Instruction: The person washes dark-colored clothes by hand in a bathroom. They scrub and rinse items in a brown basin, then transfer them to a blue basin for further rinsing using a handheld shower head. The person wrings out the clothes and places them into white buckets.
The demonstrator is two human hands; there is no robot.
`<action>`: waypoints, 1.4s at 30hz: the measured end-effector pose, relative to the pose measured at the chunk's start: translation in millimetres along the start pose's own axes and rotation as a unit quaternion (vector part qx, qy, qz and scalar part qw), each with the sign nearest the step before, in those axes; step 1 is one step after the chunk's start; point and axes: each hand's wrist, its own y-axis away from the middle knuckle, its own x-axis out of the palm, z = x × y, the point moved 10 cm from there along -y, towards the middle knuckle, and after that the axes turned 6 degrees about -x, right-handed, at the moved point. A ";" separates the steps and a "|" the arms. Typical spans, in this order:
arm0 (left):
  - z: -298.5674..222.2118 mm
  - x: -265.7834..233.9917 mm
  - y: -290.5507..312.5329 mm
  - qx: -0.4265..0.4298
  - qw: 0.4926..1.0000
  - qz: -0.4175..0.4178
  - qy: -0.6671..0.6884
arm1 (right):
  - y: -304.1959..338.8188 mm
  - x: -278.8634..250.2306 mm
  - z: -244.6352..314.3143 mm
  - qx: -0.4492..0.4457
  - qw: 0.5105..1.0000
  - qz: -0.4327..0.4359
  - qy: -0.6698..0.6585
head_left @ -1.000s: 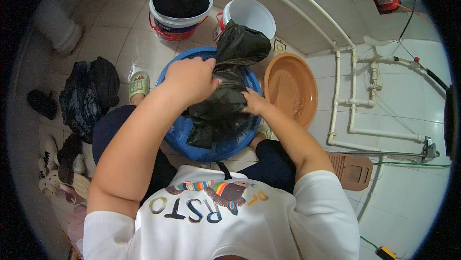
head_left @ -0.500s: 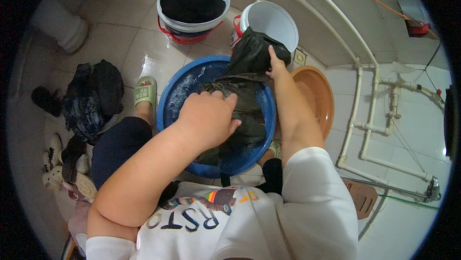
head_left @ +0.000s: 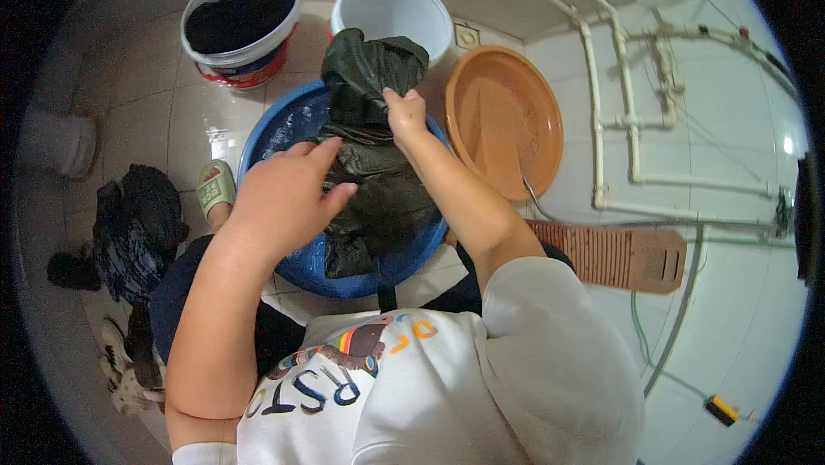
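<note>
A wet dark-green garment point(head_left: 378, 190) lies bunched and spread across the blue basin point(head_left: 296, 276), which has suds at its left side. One end of the cloth is raised over the far rim, in front of a white bucket point(head_left: 391, 14). My right hand point(head_left: 406, 117) grips that raised end, thumb on top and the other fingers hidden by the hand. My left hand point(head_left: 288, 194) is over the left part of the basin, its thumb apart from the fingers and its fingertips at the cloth's edge. I cannot tell whether they touch it.
Behind the basin on the left stands a bucket point(head_left: 275, 44) of dark cloth. An orange-brown basin point(head_left: 550, 121) leans at the right, near a ridged washboard point(head_left: 601, 254). Dark wet clothes point(head_left: 137, 224) lie on the floor at left. White pipes point(head_left: 593, 104) run along the wall.
The view has swung to the right, so the buckets and basins appear further left, and the washboard shows more fully. My left hand's fingers have straightened. My right hand still grips the garment.
</note>
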 end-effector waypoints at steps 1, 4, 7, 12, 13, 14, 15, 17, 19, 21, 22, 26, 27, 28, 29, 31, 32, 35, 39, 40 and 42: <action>1.7 0.7 1.9 -0.002 1.000 -0.001 -0.010 | 11.5 -4.0 14.4 -0.010 1.000 0.001 -0.003; -1.1 4.2 4.3 -0.009 0.999 0.011 -0.034 | 26.9 -25.7 40.6 -0.088 0.996 0.006 0.008; -6.0 5.0 5.5 0.012 0.999 -0.009 -0.040 | 23.5 -37.3 81.4 -0.147 0.989 0.010 -0.025; -7.4 6.2 1.4 0.033 0.998 -0.035 -0.046 | 46.1 -41.3 155.6 -0.316 0.948 -0.003 0.020; -6.4 4.9 0.4 0.027 0.998 -0.036 -0.046 | 65.4 -42.4 169.2 -0.364 0.931 -0.016 0.028; -5.6 3.4 -0.7 0.020 0.998 -0.037 -0.046 | 88.2 -47.6 182.5 -0.399 0.913 -0.028 0.075; -3.6 1.4 -0.8 0.003 0.999 -0.030 -0.042 | 101.0 -42.6 175.4 -0.364 0.913 0.010 0.181; -2.8 0.8 -4.4 -0.021 0.999 -0.016 -0.029 | 134.6 -49.1 168.3 -0.436 0.887 0.025 0.148; -1.3 1.4 -5.9 -0.008 0.999 -0.039 -0.031 | 164.1 -53.5 159.7 -0.471 0.868 0.053 0.148; -2.4 4.0 -6.7 -0.005 0.999 -0.038 -0.036 | 175.2 -33.6 125.5 -0.488 0.838 0.124 0.213; -4.4 6.0 -7.0 -0.007 0.999 -0.027 -0.039 | 179.5 -22.3 108.4 -0.488 0.819 0.176 0.244; -14.1 14.8 -9.0 -0.002 0.999 -0.014 -0.050 | 198.0 46.7 44.1 -0.385 0.642 0.441 0.495; -16.7 16.2 -8.3 0.002 0.998 -0.012 -0.061 | 201.1 45.8 39.4 -0.377 0.630 0.462 0.498; -19.9 17.6 -7.3 0.005 0.997 -0.011 -0.071 | 204.8 44.0 34.7 -0.370 0.617 0.482 0.500; -21.9 18.6 -6.9 0.009 0.997 -0.010 -0.081 | 208.0 43.1 30.3 -0.362 0.603 0.503 0.502; -17.1 24.3 -7.0 0.009 0.998 0.013 -0.068 | 182.4 45.2 39.4 -0.311 0.607 0.492 0.541; -13.5 26.2 -6.2 0.007 0.998 0.023 -0.061 | 165.6 41.4 47.6 -0.290 0.667 0.468 0.502; -8.0 21.6 -2.8 -0.009 0.998 0.034 -0.055 | 110.0 20.2 84.4 -0.228 0.818 0.357 0.390; -9.0 19.5 -4.3 -0.009 0.997 0.051 -0.049 | 19.5 -23.7 62.0 -0.093 0.982 0.123 0.113; -12.3 19.7 -5.7 0.017 0.998 0.035 -0.047 | -7.8 -27.7 33.5 -0.092 0.992 0.054 0.071; -9.3 18.2 -6.9 0.006 0.999 0.035 -0.036 | -24.8 -18.7 -2.4 -0.010 0.996 0.061 -0.066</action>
